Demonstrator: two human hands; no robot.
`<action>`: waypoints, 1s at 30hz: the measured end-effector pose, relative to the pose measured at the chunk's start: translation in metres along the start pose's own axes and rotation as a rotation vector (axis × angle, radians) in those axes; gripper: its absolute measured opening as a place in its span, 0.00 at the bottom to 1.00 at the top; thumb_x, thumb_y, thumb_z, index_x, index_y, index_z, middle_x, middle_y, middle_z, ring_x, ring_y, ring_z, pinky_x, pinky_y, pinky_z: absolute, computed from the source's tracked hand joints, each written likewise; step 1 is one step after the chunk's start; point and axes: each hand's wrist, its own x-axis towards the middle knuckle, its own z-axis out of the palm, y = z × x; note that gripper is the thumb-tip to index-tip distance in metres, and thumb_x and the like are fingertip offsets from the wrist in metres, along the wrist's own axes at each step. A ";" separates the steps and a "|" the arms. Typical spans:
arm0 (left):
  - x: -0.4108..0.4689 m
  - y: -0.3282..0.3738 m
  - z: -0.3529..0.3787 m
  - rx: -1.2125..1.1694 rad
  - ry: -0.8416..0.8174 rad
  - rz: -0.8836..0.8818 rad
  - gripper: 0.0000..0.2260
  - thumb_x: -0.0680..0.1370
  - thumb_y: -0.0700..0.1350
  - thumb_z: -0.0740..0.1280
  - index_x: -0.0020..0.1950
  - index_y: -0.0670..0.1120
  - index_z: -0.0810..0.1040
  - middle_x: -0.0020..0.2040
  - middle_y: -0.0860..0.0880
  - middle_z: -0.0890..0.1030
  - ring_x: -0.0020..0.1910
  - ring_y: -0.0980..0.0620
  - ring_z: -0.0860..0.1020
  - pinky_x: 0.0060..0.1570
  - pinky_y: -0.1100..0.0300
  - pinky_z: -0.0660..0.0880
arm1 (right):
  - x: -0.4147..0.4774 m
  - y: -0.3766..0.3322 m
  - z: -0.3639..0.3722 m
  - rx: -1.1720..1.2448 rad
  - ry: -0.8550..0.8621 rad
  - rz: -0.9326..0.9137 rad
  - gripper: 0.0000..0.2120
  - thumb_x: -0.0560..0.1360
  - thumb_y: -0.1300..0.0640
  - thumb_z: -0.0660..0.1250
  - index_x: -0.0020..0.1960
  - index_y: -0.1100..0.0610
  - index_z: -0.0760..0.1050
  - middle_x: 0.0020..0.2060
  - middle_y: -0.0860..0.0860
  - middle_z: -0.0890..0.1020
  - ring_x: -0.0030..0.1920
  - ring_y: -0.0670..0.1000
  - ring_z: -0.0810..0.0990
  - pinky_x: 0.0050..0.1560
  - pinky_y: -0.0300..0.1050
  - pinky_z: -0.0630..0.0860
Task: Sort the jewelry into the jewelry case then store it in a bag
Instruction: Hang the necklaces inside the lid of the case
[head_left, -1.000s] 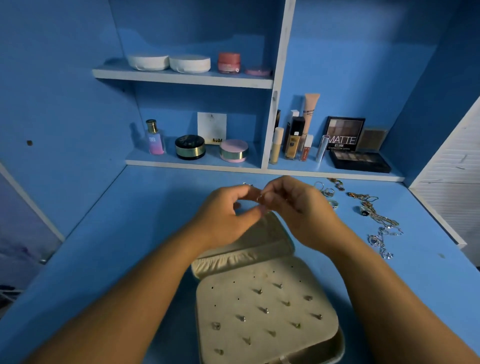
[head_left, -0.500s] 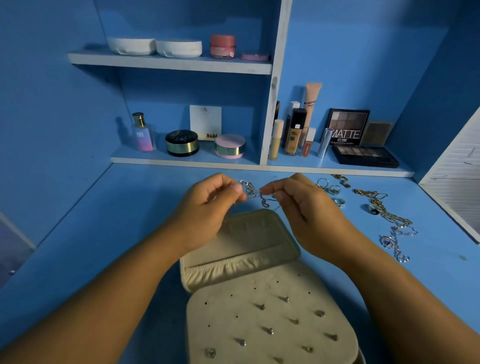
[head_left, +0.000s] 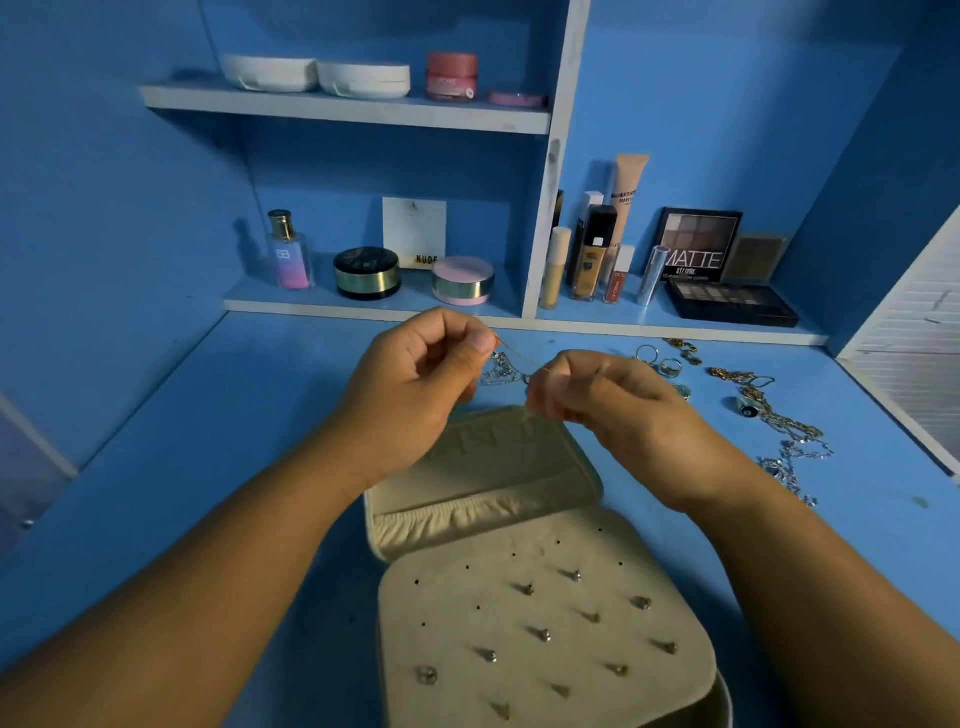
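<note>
A cream jewelry case (head_left: 483, 467) lies open on the blue desk, and its front panel (head_left: 540, 623) holds several stud earrings. Above the case's back half, my left hand (head_left: 415, 379) and my right hand (head_left: 597, 400) each pinch one end of a thin gold chain (head_left: 519, 358) stretched between them. A silver chain (head_left: 501, 370) lies on the desk just behind the hands. Rings (head_left: 667, 364) and a tangle of gold and silver necklaces (head_left: 779, 421) lie at the right.
Low shelves at the back hold a perfume bottle (head_left: 288, 249), round compacts (head_left: 366, 273), makeup tubes (head_left: 592, 254) and an eyeshadow palette (head_left: 727, 301). Jars stand on the upper shelf (head_left: 343, 109). A white louvered panel (head_left: 919, 332) borders the desk's right side.
My hands have drawn apart, so the thin chain now stretches between them. The view has tilted, and the case sits lower in it.
</note>
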 end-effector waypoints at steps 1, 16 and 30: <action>-0.001 0.001 0.001 0.018 -0.020 0.035 0.06 0.77 0.47 0.65 0.46 0.47 0.79 0.32 0.55 0.77 0.34 0.58 0.75 0.40 0.64 0.76 | 0.000 -0.001 0.002 -0.014 0.002 0.002 0.20 0.71 0.43 0.67 0.39 0.62 0.76 0.37 0.66 0.74 0.43 0.56 0.73 0.51 0.56 0.69; 0.000 -0.010 -0.003 0.173 -0.105 0.035 0.02 0.76 0.47 0.69 0.45 0.51 0.81 0.37 0.54 0.82 0.37 0.59 0.78 0.44 0.64 0.77 | 0.004 -0.003 0.003 0.000 0.322 0.042 0.09 0.80 0.55 0.61 0.44 0.55 0.79 0.26 0.46 0.72 0.32 0.47 0.72 0.43 0.48 0.75; 0.001 -0.011 -0.002 0.169 0.076 -0.103 0.06 0.79 0.45 0.67 0.43 0.52 0.79 0.35 0.56 0.83 0.38 0.60 0.81 0.47 0.59 0.79 | 0.006 0.001 0.006 -0.242 0.392 0.139 0.05 0.77 0.56 0.66 0.44 0.51 0.80 0.28 0.46 0.78 0.28 0.42 0.74 0.37 0.40 0.76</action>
